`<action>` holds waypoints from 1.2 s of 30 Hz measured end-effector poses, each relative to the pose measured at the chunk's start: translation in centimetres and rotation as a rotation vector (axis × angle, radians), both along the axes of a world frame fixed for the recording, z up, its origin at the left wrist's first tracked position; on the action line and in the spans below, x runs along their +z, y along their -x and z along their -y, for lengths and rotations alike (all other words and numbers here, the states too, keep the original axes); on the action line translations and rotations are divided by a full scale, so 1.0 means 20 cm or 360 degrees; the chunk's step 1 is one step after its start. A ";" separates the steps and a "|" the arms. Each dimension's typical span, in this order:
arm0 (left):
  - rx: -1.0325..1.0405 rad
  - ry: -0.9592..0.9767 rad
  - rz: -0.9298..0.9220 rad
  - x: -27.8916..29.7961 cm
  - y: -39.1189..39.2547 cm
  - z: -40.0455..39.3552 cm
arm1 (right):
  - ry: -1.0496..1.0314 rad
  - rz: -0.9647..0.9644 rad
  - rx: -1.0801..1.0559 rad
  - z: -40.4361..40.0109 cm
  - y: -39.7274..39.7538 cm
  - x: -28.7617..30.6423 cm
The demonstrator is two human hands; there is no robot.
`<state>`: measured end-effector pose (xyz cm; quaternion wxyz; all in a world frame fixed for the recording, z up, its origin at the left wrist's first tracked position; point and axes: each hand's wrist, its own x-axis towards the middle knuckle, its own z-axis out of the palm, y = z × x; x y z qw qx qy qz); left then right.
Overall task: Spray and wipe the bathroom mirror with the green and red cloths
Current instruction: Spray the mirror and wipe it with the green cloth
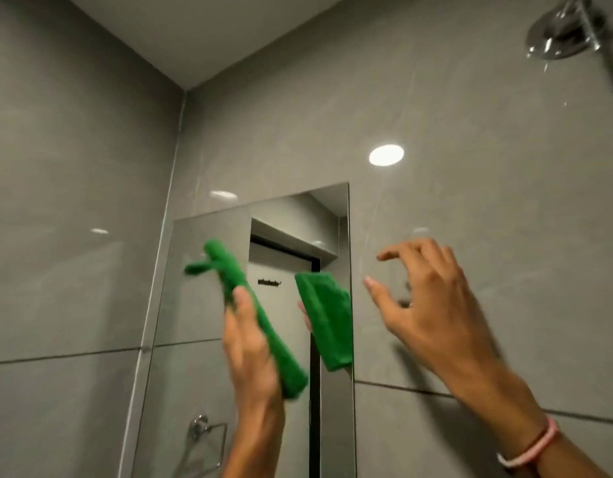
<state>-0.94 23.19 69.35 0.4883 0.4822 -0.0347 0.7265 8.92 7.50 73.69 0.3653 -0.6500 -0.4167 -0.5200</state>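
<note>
A frameless mirror (pixel 201 305) is set into the grey tiled wall ahead. My left hand (pixel 249 353) is raised in front of it and grips a green cloth (pixel 263 326), rolled long and slanting up to the left. The cloth's reflection (pixel 327 322) shows at the mirror's right edge. My right hand (pixel 432 305) hovers to the right of the mirror, over the tiles, with fingers spread and curled and nothing in it. A pink band circles that wrist. No red cloth or spray bottle is in view.
A chrome shower head (pixel 570 29) hangs at the top right. A chrome towel ring (pixel 205 439) is fixed low on the left wall near the corner. A ceiling light is reflected (pixel 386 155) on the glossy tiles above the mirror.
</note>
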 end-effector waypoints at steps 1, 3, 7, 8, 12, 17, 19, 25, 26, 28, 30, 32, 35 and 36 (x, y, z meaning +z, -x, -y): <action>0.0118 -0.0138 -0.0097 0.11 -0.06 -0.01 | -0.0027 0.0083 -0.0119 0.00 -0.02 0.07; 0.0464 -0.0461 -0.0384 0.36 -0.22 -0.01 | 0.0018 0.0163 -0.0354 -0.01 -0.08 0.17; 0.1257 -0.0853 -0.0742 0.47 -0.47 0.01 | 0.0245 0.0393 -0.0825 -0.02 -0.12 0.16; 0.1298 -0.0947 -0.0702 0.49 -0.45 -0.04 | 0.0288 0.0393 -0.0857 -0.05 -0.12 0.17; 0.1361 -0.1039 -0.0645 0.72 -0.52 -0.49 | 0.0247 0.0527 -0.0996 -0.37 -0.32 0.25; 0.1326 -0.0682 -0.0734 0.88 -0.34 -0.87 | 0.0141 0.0573 -0.1105 -0.27 -0.34 0.29; 0.1274 -0.0386 -0.0802 0.81 -0.26 -1.14 | 0.0106 0.0611 -0.1125 -0.28 -0.34 0.30; 0.1116 0.0320 -0.0926 0.08 -0.13 -1.64 | -0.0105 0.0877 -0.1111 -0.32 -0.41 0.30; 0.1110 0.0395 -0.0942 -0.07 -0.12 -1.65 | -0.0121 0.0914 -0.1089 -0.33 -0.43 0.31; 0.1029 0.0540 -0.0962 -0.38 -0.12 -1.61 | -0.0168 0.0918 -0.1107 -0.35 -0.47 0.31; 0.0975 0.0717 -0.0995 -0.69 -0.14 -1.50 | -0.0200 0.0898 -0.1068 -0.37 -0.48 0.31; 0.0910 0.1006 -0.1081 -1.01 -0.17 -1.35 | -0.0195 0.0856 -0.0984 -0.37 -0.47 0.30; 0.0628 0.1540 -0.1079 -1.28 -0.21 -1.04 | -0.0080 0.0822 -0.0929 -0.33 -0.41 0.28; 0.0491 0.1686 -0.1021 -1.27 -0.22 -0.96 | -0.0030 0.0815 -0.0921 -0.30 -0.38 0.28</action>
